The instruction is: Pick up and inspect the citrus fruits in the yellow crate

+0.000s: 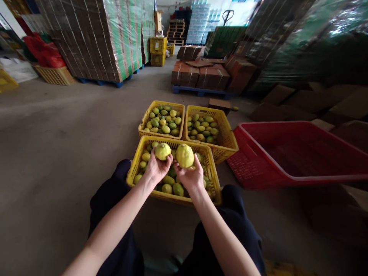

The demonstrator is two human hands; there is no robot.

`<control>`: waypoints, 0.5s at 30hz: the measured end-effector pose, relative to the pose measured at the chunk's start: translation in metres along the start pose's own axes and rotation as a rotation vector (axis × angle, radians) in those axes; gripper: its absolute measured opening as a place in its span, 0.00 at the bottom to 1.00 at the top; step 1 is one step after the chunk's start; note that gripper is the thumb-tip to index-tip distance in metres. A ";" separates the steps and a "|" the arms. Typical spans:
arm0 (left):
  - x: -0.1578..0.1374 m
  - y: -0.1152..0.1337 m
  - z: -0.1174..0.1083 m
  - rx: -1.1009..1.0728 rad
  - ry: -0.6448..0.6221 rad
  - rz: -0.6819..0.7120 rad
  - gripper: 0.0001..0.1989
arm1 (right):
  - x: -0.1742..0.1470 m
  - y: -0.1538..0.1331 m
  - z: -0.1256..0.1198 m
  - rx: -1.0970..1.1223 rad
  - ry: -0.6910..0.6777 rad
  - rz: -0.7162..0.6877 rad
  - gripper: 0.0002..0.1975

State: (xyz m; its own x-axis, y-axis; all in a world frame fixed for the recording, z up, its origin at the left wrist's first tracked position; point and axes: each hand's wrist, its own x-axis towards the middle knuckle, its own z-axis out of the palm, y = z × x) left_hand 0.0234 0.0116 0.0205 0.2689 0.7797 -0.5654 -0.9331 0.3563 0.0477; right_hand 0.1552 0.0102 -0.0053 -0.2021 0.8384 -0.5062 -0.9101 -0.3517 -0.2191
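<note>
My left hand (158, 168) is closed round a yellow lemon (163, 151), holding it up over the near yellow crate (137, 165). Beside it, my right hand (191, 175) grips a larger, bumpy yellow lemon (184, 156). The two fruits are close together but apart. Below them the near crate holds many green and yellow lemons (178, 189), partly hidden by my hands. Two more yellow crates stand just beyond, the far left crate (140, 128) and the far right crate (230, 140), both containing similar fruit.
A large red crate (258, 176) is at the right. Flattened cardboard (301, 101) lies behind it. Bundled cartons (201, 74) rest on a blue pallet (198, 91) ahead. A tall wrapped stack (86, 42) stands at the back left. My knees flank the near crate.
</note>
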 end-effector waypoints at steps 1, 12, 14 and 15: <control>-0.001 0.001 0.001 0.012 0.011 0.025 0.16 | 0.000 0.000 0.000 0.013 -0.025 -0.012 0.13; -0.014 0.008 0.001 0.093 -0.005 0.116 0.19 | 0.003 -0.002 -0.009 -0.095 -0.194 0.096 0.24; -0.013 0.009 0.001 0.056 0.002 0.115 0.20 | 0.003 -0.003 -0.008 -0.115 -0.243 0.087 0.27; -0.012 0.009 0.000 0.038 0.002 0.121 0.20 | 0.003 -0.004 -0.008 -0.126 -0.268 0.069 0.27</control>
State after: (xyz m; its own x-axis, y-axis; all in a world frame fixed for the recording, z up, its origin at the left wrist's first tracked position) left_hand 0.0117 0.0055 0.0279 0.1548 0.8173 -0.5551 -0.9488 0.2795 0.1469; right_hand 0.1613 0.0109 -0.0124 -0.3655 0.8848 -0.2891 -0.8424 -0.4466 -0.3016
